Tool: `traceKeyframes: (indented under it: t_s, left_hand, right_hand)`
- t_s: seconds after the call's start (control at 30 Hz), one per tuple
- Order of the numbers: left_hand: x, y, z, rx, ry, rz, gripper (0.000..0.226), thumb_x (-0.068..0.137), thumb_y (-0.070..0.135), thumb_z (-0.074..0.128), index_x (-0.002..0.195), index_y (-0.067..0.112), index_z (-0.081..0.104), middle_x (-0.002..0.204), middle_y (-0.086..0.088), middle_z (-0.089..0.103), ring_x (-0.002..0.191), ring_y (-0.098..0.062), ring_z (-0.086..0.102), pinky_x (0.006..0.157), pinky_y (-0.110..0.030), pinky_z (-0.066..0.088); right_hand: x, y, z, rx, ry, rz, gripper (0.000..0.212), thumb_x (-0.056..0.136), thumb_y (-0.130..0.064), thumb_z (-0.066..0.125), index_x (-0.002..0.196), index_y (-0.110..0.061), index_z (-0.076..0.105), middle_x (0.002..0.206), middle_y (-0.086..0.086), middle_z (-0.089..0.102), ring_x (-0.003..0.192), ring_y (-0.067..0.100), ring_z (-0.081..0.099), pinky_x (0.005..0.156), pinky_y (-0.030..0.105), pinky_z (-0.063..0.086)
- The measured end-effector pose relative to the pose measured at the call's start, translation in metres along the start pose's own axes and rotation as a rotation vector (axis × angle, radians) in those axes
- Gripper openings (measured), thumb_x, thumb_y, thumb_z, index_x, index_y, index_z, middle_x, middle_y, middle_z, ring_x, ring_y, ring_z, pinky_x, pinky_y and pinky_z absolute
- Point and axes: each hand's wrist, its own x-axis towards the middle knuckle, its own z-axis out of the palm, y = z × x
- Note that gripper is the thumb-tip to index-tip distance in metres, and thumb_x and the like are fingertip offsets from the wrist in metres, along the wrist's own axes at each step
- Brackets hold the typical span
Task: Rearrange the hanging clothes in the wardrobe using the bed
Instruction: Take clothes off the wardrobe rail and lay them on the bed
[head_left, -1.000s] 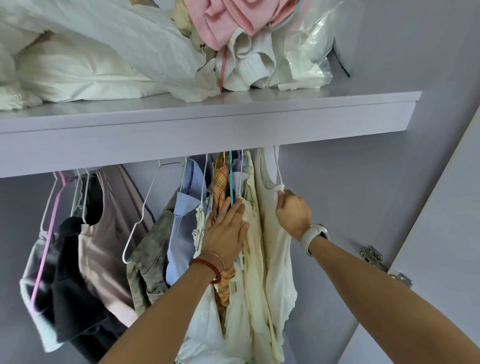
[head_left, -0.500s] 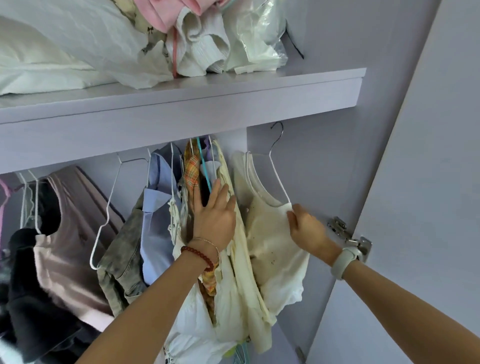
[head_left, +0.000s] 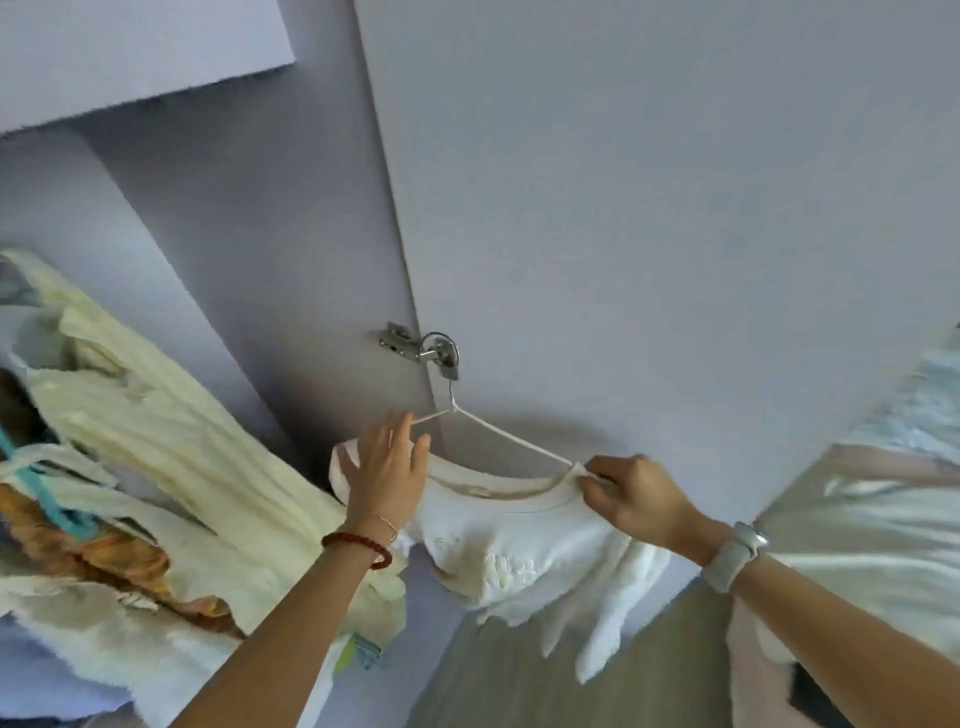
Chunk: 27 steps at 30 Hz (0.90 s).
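Observation:
A white top (head_left: 524, 551) hangs on a thin white hanger (head_left: 498, 431), out of the wardrobe and in front of the open door (head_left: 623, 208). My right hand (head_left: 634, 493) pinches the top's right shoulder together with the hanger's end. My left hand (head_left: 387, 470) lies flat with straight fingers on the top's left shoulder. Cream and orange clothes (head_left: 156, 467) still hang in the wardrobe at the left, on a teal hanger (head_left: 47, 493) among others.
The door's metal hinge (head_left: 421, 348) sits just above the hanger's hook. The bed (head_left: 883, 493) with pale bedding lies at the right. Grey floor (head_left: 519, 675) shows below the top. The wardrobe shelf's edge (head_left: 130, 62) is at the upper left.
The white top on its hanger has come off the rail and moved right and down, out of the wardrobe. My left hand left the hanging clothes and now touches the top.

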Motion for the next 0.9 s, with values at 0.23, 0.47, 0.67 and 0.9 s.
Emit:
traceKeyframes:
  t_s: [0.23,0.47,0.67,0.9]
  left_hand:
    - [-0.018,0.066,0.045,-0.174,-0.299,0.399,0.031,0.097,0.027,0.043,0.067,0.018,0.044,0.069,-0.003,0.052,0.074,-0.031,0.054,0.063,-0.032,0.034]
    - [-0.090,0.164,0.077,-0.486,-0.383,0.685,0.032,0.090,0.038,0.042,0.063,0.020,0.039,0.053,0.009,0.046,0.049,-0.005,0.039,0.051,-0.023,0.022]
    - [-0.125,0.269,0.076,-0.547,-0.248,0.932,0.032,0.089,0.037,0.052,0.073,0.011,0.062,0.070,0.002,0.055,0.059,-0.019,0.049,0.053,-0.026,0.031]
    - [-0.153,0.396,0.107,-0.693,-0.182,1.094,0.014,0.086,0.014,0.063,0.076,0.005,0.066,0.081,-0.012,0.063,0.073,-0.031,0.057,0.063,-0.034,0.041]
  right_hand:
    - [-0.108,0.063,-0.040,-0.307,0.258,0.232,0.035,0.076,-0.042,0.041,0.073,-0.018,0.066,0.059,-0.001,0.065,0.054,0.024,0.062,0.050,0.021,0.044]
    - [-0.244,0.093,-0.068,-0.274,0.449,0.507,0.037,0.080,-0.038,0.044,0.086,-0.011,0.067,0.082,0.002,0.063,0.076,0.025,0.060,0.064,0.043,0.052]
    - [-0.331,0.086,-0.084,-0.304,0.675,0.684,0.043,0.085,-0.041,0.042,0.093,-0.006,0.065,0.085,0.003,0.059,0.069,0.019,0.057,0.054,0.033,0.051]
    - [-0.383,0.102,-0.132,-0.542,0.957,0.767,0.031,0.084,-0.027,0.045,0.081,-0.004,0.066,0.076,0.004,0.061,0.057,0.009,0.048,0.046,0.011,0.034]
